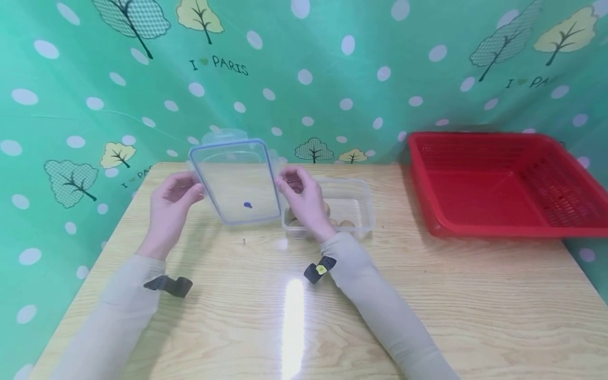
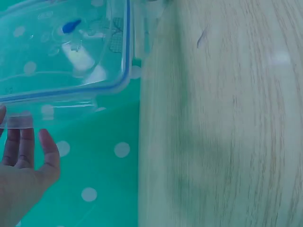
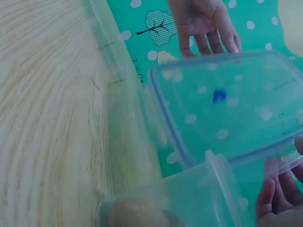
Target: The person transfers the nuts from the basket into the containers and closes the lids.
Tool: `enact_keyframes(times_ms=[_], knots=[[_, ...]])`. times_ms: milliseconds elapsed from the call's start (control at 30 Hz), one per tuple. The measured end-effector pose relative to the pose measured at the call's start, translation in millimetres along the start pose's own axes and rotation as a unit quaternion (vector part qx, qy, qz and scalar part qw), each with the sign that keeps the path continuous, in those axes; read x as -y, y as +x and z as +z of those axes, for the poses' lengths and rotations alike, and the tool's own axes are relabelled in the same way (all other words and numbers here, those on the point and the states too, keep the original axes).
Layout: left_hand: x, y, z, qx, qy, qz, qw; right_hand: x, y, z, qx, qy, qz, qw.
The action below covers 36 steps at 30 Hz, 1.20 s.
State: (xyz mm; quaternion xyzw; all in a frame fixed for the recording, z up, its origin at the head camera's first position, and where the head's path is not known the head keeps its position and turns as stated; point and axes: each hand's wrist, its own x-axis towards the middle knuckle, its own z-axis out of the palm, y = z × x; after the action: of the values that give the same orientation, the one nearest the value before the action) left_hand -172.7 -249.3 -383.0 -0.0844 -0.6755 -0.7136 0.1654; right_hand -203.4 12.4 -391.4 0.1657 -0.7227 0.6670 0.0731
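A person holds a clear plastic lid [image 1: 236, 180] with a blue seal, tilted up above the wooden table [image 1: 427, 295]. The left hand [image 1: 172, 203] grips the lid's left edge with curled fingers, and the right hand [image 1: 304, 198] pinches its right edge. Just behind the right hand sits an open clear container [image 1: 351, 203] holding brown eggs [image 1: 345, 224]. A red basket [image 1: 499, 182] stands well apart at the right.
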Motion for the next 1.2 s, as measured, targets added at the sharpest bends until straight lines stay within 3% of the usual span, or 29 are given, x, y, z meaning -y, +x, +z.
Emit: enact_keyframes(times_ms=[167,433,567,833,1033,1200], knots=[[0.4,0.2,2.5,-0.014,-0.016,-0.019,0.9996,-5,2,-2,0.019,0.014,0.013,1.000],[2.8,0.0,3.1,-0.002,-0.002,-0.020,0.9998,-12,0,-7,0.041,0.014,0.017,0.999],[4.3,0.6,3.1,0.015,0.023,-0.026,0.9993,-13,-1,-11,0.045,0.029,0.034,0.998],[11.4,-2.8,9.9,0.058,0.004,-0.056,0.9967,-11,-2,-27,0.066,0.023,0.061,0.996],[16.9,-7.7,20.7,0.101,-0.013,-0.091,0.9906,-15,-1,-46,0.083,0.054,0.098,0.990],[20.8,-8.3,28.7,0.138,0.012,-0.101,0.9852,-12,2,-67,0.097,0.063,0.113,0.987]])
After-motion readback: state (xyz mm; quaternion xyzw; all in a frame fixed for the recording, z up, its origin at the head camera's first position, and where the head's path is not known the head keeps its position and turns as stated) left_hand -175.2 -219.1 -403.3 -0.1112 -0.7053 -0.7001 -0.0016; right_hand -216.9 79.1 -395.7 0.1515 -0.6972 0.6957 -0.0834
